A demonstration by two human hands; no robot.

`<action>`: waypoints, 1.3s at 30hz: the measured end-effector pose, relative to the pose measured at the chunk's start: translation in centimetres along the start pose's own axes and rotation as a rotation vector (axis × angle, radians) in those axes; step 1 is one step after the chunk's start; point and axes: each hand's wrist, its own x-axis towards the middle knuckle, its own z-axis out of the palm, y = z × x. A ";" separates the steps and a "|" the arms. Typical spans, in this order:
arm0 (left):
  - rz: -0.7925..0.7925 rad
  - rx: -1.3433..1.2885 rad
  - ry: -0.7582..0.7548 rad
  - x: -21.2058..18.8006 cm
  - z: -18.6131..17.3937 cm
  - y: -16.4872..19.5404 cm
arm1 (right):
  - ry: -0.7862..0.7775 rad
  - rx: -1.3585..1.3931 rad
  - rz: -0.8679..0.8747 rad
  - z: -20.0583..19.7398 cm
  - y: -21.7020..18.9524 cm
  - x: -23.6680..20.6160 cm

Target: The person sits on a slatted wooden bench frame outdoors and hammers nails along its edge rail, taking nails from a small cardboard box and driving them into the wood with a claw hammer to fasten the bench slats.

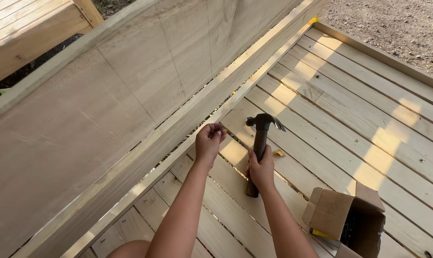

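**Mia:** What is the right hand [262, 171] doing?

**Ben:** Its fingers [268, 155] are wrapped tight around the dark handle of a hammer [260, 143]. The hammer stands almost straight up, with its head at 12 o'clock from the hand and the claw pointing to 3 o'clock.

**Mia:** And the left hand [208, 143]?

**Ben:** It sits just beside the hammer, at 9 o'clock from it. Its fingers [215, 129] are pinched together near the long wooden rail [178, 129]. They may hold something tiny, but it is too small to tell.

**Mia:** What is under the hands?

**Ben:** A floor of pale wooden slats [350, 124], with sun stripes on it. A big wooden board [92, 110] leans up past the rail, at 10 o'clock.

**Mia:** Anything else?

**Ben:** An open cardboard box [343, 217] sits on the slats at 4 o'clock from the right hand. A small wood chip [278, 153] lies just beside the hammer. Gravel ground [393, 24] shows far off at 1 o'clock.
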 end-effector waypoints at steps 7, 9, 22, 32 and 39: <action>0.211 0.395 -0.102 5.1 1.4 1.2 | 0.003 0.137 -0.002 -0.6 0.7 -0.3; 0.359 0.575 -0.131 5.5 1.5 1.1 | 0.004 0.137 -0.006 -0.6 0.8 -0.3; 0.925 0.978 0.101 7.6 1.0 -3.0 | 0.021 0.109 0.000 -0.8 0.9 -0.2; 0.922 1.114 0.071 7.8 1.0 -3.4 | 0.011 0.138 0.022 -0.8 0.8 -0.4; 0.914 1.147 0.057 8.0 1.4 -3.3 | 0.001 0.166 0.007 -0.9 0.9 -0.4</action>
